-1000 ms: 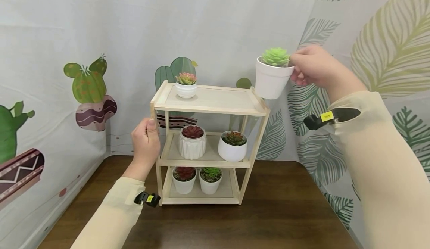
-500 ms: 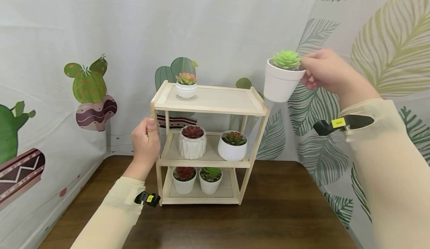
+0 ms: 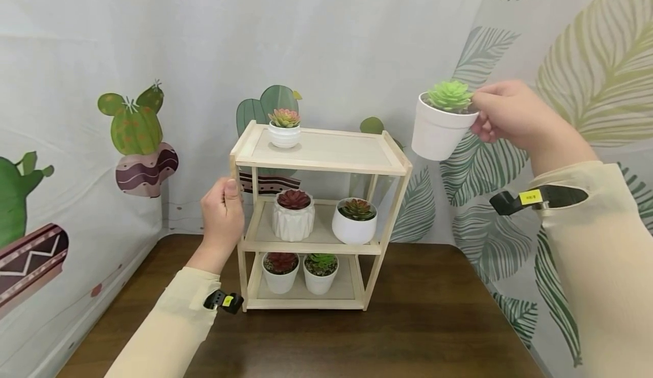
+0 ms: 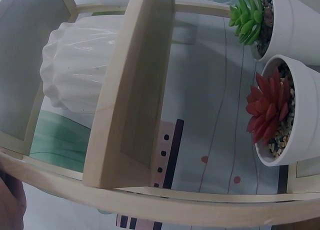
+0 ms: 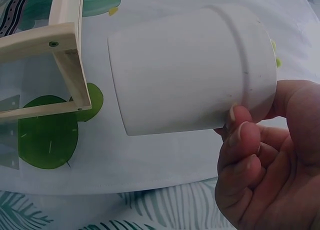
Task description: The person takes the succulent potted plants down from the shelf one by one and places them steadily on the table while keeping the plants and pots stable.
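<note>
My right hand point(image 3: 512, 111) pinches the rim of a white potted succulent point(image 3: 441, 131) with bright green leaves, held in the air to the right of the shelf's top. In the right wrist view the pot point(image 5: 185, 75) lies sideways across the picture, with thumb and fingers at its rim. My left hand point(image 3: 220, 213) grips the front left post of a three-tier wooden shelf point(image 3: 326, 165). Only a bit of that hand point(image 4: 10, 202) shows at the left wrist view's edge. A small pink-green succulent in a white pot point(image 3: 284, 135) stands at the left of the top tier.
On the middle tier stand a dark red succulent in a ridged pot point(image 3: 293, 222) and a round white pot point(image 3: 354, 229). Below are a red succulent point(image 3: 280, 279) and a green one point(image 3: 320, 280) in white pots. The shelf stands on a brown table point(image 3: 418, 321), with printed curtains point(image 3: 336, 43) behind.
My right hand has carried the green potted succulent right and slightly down, away from the shelf's top corner. The left hand keeps its grip on the post.
</note>
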### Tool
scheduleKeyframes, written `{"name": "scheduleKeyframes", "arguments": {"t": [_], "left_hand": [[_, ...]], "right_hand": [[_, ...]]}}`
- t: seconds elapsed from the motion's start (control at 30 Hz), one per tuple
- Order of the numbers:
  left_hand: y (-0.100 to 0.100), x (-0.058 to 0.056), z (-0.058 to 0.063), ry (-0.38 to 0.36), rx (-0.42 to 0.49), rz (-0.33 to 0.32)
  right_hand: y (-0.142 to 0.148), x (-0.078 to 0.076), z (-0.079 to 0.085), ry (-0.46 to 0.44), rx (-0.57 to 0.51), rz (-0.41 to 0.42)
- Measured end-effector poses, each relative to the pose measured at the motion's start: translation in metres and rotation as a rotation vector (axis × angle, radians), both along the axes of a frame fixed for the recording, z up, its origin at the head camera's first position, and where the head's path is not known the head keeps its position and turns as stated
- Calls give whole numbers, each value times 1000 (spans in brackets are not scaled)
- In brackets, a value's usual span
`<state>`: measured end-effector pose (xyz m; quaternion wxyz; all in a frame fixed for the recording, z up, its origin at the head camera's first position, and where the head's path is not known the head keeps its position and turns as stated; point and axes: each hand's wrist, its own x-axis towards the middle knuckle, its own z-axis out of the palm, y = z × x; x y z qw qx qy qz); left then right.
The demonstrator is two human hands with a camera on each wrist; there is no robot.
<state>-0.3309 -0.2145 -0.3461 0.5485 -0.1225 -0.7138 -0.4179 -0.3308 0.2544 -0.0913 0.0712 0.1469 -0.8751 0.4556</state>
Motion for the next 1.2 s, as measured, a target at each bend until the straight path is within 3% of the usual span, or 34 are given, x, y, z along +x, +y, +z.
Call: {"name": "scheduleKeyframes", "arguments": {"t": [0.47, 0.8, 1.2], "left_hand": [[3, 3, 2, 20, 9, 1], [0, 0, -2, -8, 4, 5], [2, 3, 1, 10, 3, 9]], "right_hand": [[9, 12, -5, 43, -17, -2], [17, 17, -16, 67, -22, -25], [26, 24, -29, 110, -37, -13]]}}
